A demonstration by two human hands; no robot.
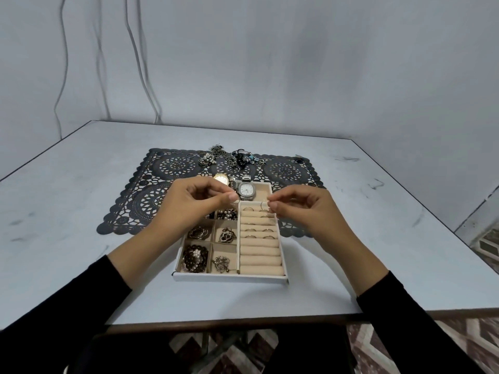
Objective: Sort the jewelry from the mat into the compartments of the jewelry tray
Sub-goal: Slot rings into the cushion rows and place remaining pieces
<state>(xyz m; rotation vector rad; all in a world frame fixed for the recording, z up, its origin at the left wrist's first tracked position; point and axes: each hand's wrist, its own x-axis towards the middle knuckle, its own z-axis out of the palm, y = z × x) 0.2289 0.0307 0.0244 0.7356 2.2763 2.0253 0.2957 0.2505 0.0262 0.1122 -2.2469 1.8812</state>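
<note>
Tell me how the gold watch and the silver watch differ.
The gold watch has a round case; the silver watch has a squarish one with a metal link band. The left hand partly hides the gold watch, while the silver watch shows its whole dial. Both lie face up with pale dials.

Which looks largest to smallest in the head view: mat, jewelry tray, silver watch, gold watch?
1. mat
2. jewelry tray
3. silver watch and gold watch, unranked: left hand partly hides the gold one.
</note>
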